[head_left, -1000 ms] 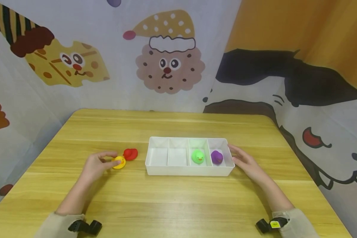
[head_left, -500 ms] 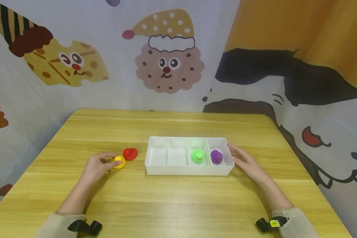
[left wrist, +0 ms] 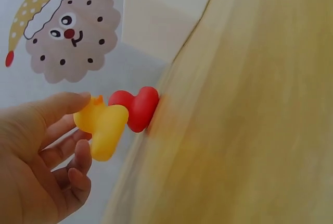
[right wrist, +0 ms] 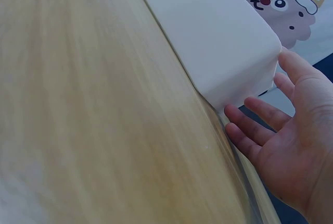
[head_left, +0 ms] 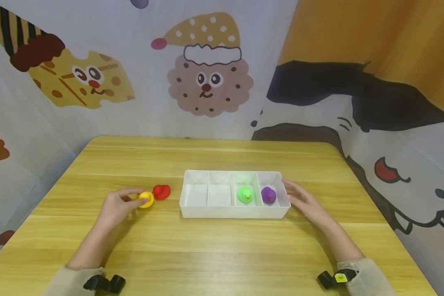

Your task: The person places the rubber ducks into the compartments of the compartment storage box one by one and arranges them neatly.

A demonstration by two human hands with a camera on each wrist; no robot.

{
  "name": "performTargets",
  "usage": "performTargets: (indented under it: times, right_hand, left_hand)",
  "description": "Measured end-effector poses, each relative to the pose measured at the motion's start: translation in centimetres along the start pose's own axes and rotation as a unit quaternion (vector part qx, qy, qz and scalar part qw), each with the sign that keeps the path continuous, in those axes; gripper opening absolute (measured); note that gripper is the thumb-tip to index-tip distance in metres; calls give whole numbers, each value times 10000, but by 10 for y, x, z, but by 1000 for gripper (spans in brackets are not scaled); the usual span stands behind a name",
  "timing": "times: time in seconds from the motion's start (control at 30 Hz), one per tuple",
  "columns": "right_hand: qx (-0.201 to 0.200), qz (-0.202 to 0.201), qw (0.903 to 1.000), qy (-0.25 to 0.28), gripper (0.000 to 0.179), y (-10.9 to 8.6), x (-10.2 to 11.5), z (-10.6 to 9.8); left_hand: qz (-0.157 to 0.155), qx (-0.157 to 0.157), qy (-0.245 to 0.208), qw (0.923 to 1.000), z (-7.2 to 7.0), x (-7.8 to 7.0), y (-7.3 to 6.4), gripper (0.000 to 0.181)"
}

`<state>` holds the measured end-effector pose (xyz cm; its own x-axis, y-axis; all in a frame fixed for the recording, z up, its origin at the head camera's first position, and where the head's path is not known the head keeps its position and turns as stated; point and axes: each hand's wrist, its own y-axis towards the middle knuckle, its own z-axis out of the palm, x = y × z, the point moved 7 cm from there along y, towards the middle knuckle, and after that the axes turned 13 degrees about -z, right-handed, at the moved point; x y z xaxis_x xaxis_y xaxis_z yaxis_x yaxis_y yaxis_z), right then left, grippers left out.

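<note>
A yellow rubber duck (head_left: 146, 200) is pinched between the thumb and fingers of my left hand (head_left: 114, 207). In the left wrist view the yellow duck (left wrist: 104, 125) appears a little above the table. Just beyond it, a red rubber duck (head_left: 161, 192) sits on the table. My right hand (head_left: 307, 203) is at the right end of a white divided box (head_left: 234, 212); in the right wrist view its fingertips touch or nearly touch the end wall, fingers loosely extended. Inside the box, a green duck (head_left: 246, 194) occupies the third compartment from the left and a purple duck (head_left: 268, 195) the rightmost.
The wooden table (head_left: 214, 255) extends in front of the box and to both sides. Behind it hangs a curtain (head_left: 140, 119) printed with cartoon figures. Each wrist carries a black camera, the left one (head_left: 104, 283) near the front edge of view.
The yellow duck has risen slightly in my left hand and shifted a little to the left. My right hand has stayed at the box's end, and the other ducks have not moved.
</note>
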<state>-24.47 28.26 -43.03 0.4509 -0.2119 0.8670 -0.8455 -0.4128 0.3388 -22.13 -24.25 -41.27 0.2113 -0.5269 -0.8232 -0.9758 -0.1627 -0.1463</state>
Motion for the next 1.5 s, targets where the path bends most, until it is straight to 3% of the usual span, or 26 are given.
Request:
performTargets:
  times: [0.33,0.77,1.5]
  right_hand:
    - [-19,-31,10000,-46,51,1,2,0]
    - [-26,-90,9999,-51,51,2,2,1]
    - [17,-28,10000,-45,52,0,2,1]
  left_hand:
    - [98,-105,-23,9999,-7,-14,-8,43]
    - [630,-125,75,9979,-8,-42,-18,40]
    - [1313,740,-213,9883,20,-97,-21,34]
